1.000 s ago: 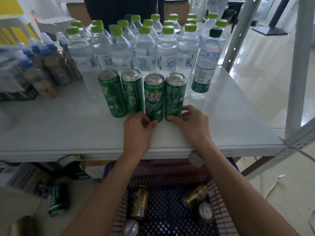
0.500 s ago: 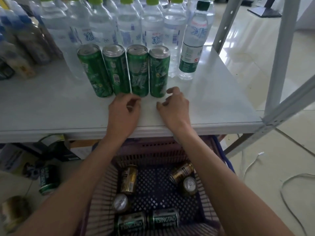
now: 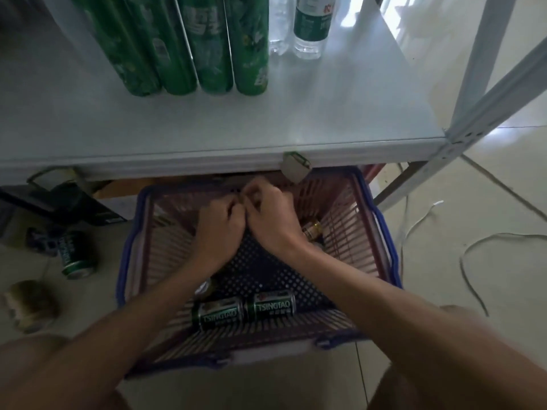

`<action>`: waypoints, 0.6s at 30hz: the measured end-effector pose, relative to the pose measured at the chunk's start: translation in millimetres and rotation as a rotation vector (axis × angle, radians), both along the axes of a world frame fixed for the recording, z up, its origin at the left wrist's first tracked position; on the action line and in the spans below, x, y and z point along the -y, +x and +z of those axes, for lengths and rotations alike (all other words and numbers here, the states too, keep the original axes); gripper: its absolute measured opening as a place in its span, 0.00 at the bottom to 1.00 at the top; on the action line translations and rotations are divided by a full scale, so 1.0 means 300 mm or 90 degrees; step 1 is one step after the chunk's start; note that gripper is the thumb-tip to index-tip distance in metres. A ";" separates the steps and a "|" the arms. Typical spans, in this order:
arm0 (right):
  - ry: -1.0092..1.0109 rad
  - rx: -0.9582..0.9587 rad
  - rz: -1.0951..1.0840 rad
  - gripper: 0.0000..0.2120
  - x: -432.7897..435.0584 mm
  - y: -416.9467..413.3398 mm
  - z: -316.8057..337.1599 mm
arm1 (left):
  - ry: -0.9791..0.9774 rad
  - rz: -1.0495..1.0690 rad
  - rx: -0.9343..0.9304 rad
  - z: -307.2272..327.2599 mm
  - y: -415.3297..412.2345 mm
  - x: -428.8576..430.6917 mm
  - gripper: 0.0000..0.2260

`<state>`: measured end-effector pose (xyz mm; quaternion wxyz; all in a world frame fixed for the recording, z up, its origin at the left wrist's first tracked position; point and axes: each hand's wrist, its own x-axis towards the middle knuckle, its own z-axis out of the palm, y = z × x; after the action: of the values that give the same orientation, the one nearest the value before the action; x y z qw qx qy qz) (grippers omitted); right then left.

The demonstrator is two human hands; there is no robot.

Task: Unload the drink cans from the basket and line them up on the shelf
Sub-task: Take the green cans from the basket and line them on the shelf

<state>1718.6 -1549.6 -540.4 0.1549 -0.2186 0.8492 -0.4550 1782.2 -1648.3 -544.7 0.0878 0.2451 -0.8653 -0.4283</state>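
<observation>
The basket [image 3: 387, 235], pink mesh with a blue rim, stands on the floor under the front edge of the white shelf [image 3: 207, 134]. My left hand [image 3: 219, 232] and my right hand [image 3: 272, 220] are both down inside it at the far end, side by side with fingers curled; what lies under them is hidden. A gold can [image 3: 312, 230] peeks out beside my right wrist. Two dark green Tsingtao cans [image 3: 219, 313] [image 3: 273, 306] lie at the near wall. Several tall green cans [image 3: 207, 54] stand in a row on the shelf.
A water bottle [image 3: 312, 25] stands right of the green row. Left of the basket, a green can [image 3: 74, 255] lies on the floor beside a dark box [image 3: 74, 205]. The grey shelf post [image 3: 479, 69] rises at the right, with white cables [image 3: 473, 247] on the floor.
Both hands have left the shelf, where they were touching the green cans, and dropped into the far end of the basket. The view has tilted down.
</observation>
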 end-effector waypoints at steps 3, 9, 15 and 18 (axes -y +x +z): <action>0.240 -0.007 0.165 0.06 -0.044 -0.013 -0.131 | 0.048 -0.132 0.252 -0.096 0.020 -0.016 0.12; 0.552 0.072 0.438 0.15 -0.134 0.059 -0.381 | -0.104 -0.445 0.586 -0.305 0.133 -0.050 0.06; 0.703 0.089 0.582 0.20 -0.195 0.091 -0.484 | -0.279 -0.540 0.661 -0.484 0.253 -0.057 0.24; 0.706 0.081 0.578 0.26 -0.215 0.109 -0.535 | -0.301 -0.533 0.688 -0.536 0.252 -0.071 0.24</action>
<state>1751.2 -1485.3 -701.0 0.4662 -0.4127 0.7698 0.1408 1857.8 -1627.1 -705.6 -0.4730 0.0449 -0.8787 -0.0463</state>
